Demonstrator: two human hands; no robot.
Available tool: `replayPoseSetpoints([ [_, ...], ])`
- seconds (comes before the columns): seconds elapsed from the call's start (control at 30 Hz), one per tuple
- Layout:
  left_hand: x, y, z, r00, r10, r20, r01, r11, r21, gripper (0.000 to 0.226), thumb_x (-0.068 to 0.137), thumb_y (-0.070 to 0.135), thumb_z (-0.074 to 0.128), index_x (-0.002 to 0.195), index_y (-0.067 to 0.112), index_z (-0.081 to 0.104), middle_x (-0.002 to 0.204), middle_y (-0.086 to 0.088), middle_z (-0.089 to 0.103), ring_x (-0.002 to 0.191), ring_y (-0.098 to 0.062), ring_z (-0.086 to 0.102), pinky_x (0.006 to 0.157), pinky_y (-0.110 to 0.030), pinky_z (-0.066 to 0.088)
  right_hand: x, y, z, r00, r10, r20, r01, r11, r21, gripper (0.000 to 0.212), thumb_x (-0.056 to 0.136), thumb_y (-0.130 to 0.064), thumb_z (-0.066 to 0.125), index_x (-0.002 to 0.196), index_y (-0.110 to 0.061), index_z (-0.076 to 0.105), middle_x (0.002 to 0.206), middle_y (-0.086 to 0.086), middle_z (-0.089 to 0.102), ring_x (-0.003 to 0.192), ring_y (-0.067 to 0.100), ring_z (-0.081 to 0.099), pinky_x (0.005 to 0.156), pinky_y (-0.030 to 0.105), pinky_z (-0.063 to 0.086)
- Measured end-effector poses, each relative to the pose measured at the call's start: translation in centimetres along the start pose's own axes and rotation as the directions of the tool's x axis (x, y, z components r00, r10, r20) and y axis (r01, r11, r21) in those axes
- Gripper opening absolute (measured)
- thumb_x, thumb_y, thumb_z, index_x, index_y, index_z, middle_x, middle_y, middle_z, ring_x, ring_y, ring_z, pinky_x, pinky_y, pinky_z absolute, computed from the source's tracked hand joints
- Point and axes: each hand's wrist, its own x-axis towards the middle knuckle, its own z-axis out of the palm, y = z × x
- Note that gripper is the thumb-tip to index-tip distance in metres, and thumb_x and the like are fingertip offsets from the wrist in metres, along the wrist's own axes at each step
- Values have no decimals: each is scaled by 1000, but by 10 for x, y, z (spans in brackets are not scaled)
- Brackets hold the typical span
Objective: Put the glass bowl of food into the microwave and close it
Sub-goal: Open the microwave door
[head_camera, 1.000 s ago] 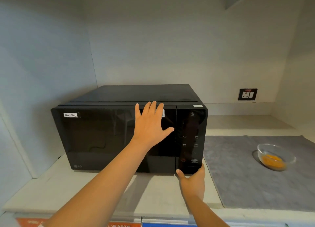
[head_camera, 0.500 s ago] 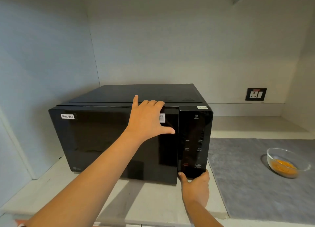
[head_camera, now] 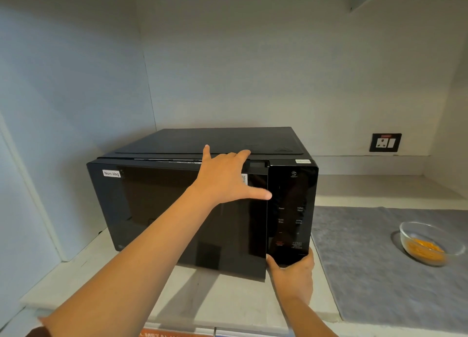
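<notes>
Head view: A person stands at a pale worktop (head_camera: 222, 296) before a black microwave oven (head_camera: 202, 210), its door labelled "Non-Veg" and apparently just off its latch, a thin gap showing along the top edge.

The left hand (head_camera: 225, 179) reaches across the door front with the arm extended; its fingers (head_camera: 238, 156) are hooked over the door's upper edge, the little finger raised and the thumb stretched flat toward the seam beside the control panel (head_camera: 291, 210). It grips the door's rim rather than any loose object.

The right hand (head_camera: 293, 278) is low, cupped under the bottom corner of the control panel, thumb pressed to the lower front edge, seemingly bracing the oven. It carries nothing.

The glass bowl (head_camera: 428, 243), holding orange-yellow food, sits well apart to the right on a grey mat (head_camera: 379, 273), untouched and still outside the oven. A wall socket (head_camera: 385, 142) is set into the back wall above the mat.

The bowl looks rigid, smooth and breakable, probably of moderate weight, with slick sloping sides. A safe hold would likely be both hands around the wall beneath the rim, kept level so the food stays put, and set down gently inside the cavity.
</notes>
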Motion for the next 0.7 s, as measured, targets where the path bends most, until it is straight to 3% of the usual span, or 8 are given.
replayPoseSetpoints([
  [0.1, 3, 7, -3, 997, -80, -6, 79, 991, -106, 105, 64, 90, 25, 148, 26, 26, 122, -1, 67, 125, -24, 54, 117, -62, 2, -1, -3, -2, 1000, -14, 12, 14, 1000, 17, 108, 53, -57, 80, 140, -26, 23, 138, 5, 47, 122, 31, 54, 95, 47, 51],
  [0.23, 3, 19, 2, 989, -139, -45, 136, 989, -61, 98, 73, 84, 20, 148, 22, 28, 89, -1, 70, 113, -24, 62, 118, -59, 6, -2, -4, -4, 999, -34, 18, 33, 999, 19, 108, 54, -60, 78, 141, -26, 23, 142, 5, 44, 127, 32, 50, 99, 50, 48],
  [0.4, -1, 27, 11, 982, -171, -82, 165, 983, -77, 80, 84, 70, 26, 146, 20, 34, 137, -6, 57, 134, -26, 44, 117, -55, 13, -4, -1, -6, 999, -36, 35, 34, 998, 50, 102, 63, -60, 72, 144, -27, 18, 149, 4, 38, 132, 32, 45, 104, 51, 43],
  [0.57, -4, 28, 10, 983, -175, -56, 169, 981, -100, 77, 85, 67, 28, 147, 20, 33, 147, -5, 46, 139, -26, 37, 117, -53, 17, -7, 1, -8, 998, -2, 58, -1, 999, 49, 101, 67, -57, 70, 147, -27, 15, 153, 4, 32, 135, 34, 40, 106, 51, 40],
  [0.7, -8, 28, 7, 984, -180, -10, 178, 979, -103, 77, 86, 65, 27, 149, 22, 28, 156, -4, 32, 147, -26, 20, 118, -53, 12, -6, -2, -10, 998, -14, 61, 11, 999, 52, 98, 66, -54, 73, 144, -26, 20, 148, 6, 39, 131, 34, 46, 103, 50, 43],
])
